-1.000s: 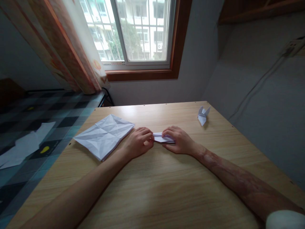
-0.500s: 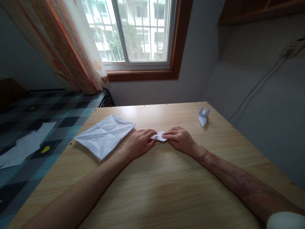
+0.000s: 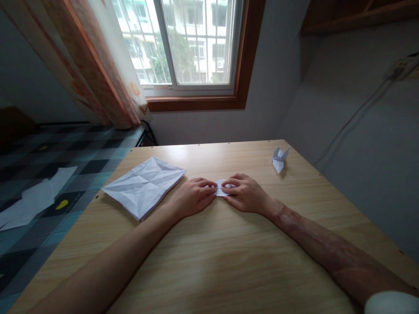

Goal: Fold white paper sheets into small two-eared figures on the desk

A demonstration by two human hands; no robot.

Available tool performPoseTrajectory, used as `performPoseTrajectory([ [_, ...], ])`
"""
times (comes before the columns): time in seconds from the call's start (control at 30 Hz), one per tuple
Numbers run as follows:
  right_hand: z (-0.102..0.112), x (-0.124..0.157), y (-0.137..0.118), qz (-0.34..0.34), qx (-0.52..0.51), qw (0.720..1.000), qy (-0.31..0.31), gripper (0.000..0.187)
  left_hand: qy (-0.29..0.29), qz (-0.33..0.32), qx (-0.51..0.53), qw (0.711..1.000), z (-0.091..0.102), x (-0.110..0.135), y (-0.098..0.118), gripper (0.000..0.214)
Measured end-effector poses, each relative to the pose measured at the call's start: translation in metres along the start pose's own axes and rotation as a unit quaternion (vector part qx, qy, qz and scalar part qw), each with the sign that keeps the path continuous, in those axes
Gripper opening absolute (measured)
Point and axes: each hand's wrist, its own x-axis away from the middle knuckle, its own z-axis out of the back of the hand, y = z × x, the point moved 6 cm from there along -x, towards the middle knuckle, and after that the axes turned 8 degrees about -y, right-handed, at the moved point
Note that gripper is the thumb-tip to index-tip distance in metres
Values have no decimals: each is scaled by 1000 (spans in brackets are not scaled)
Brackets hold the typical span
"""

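A small folded piece of white paper (image 3: pixel 220 188) lies near the middle of the table, between my two hands. My left hand (image 3: pixel 195 196) has its fingers closed on the paper's left side. From the right, my right hand (image 3: pixel 245 192) holds the other side, fingertips pressed on top and thumb at the near edge. Both hands hide part of the paper, so its full shape does not show. Left of my left hand rests a stack of creased white paper sheets (image 3: pixel 144 185). A finished-looking folded paper figure (image 3: pixel 279 159) with two upright points stands at the far right.
The wooden table (image 3: pixel 209 261) has its far edge below a window (image 3: pixel 199 43). To the left is a bed with a checked cover (image 3: pixel 19 157), and loose white papers (image 3: pixel 36 198) lie on it. A cord (image 3: pixel 353 115) hangs along the right wall.
The fingers of both hands have shifted on the small folded paper. My right thumb now shows at its near edge, and the paper looks slightly turned. The stack and the figure stay put.
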Motion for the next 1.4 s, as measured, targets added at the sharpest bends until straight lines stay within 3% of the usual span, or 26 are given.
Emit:
performPoseTrajectory([
  [0.13, 0, 0, -1, 1, -2, 1000, -4, 16, -1, 2, 14, 1000, 0, 1, -1, 18],
  [0.37, -5, 2, 14, -34, -107, 993, 22, 21, -3, 19, 20, 1000, -4, 2, -6, 20],
  [0.53, -8, 1, 20, -71, -134, 988, 20, 6, -21, 22, 23, 999, -7, 3, -9, 21],
  [0.9, -12, 3, 24, -99, -161, 982, 2, 7, -47, -13, 47, 998, -5, 1, 0, 23],
  [1.13, -15, 4, 29, -120, -210, 970, 5, 32, -43, -16, 83, 996, -4, 0, 2, 21],
  [1.4, -10, 6, 27, -125, -205, 970, 24, 39, -45, -1, 97, 994, -5, 1, -1, 20],
])
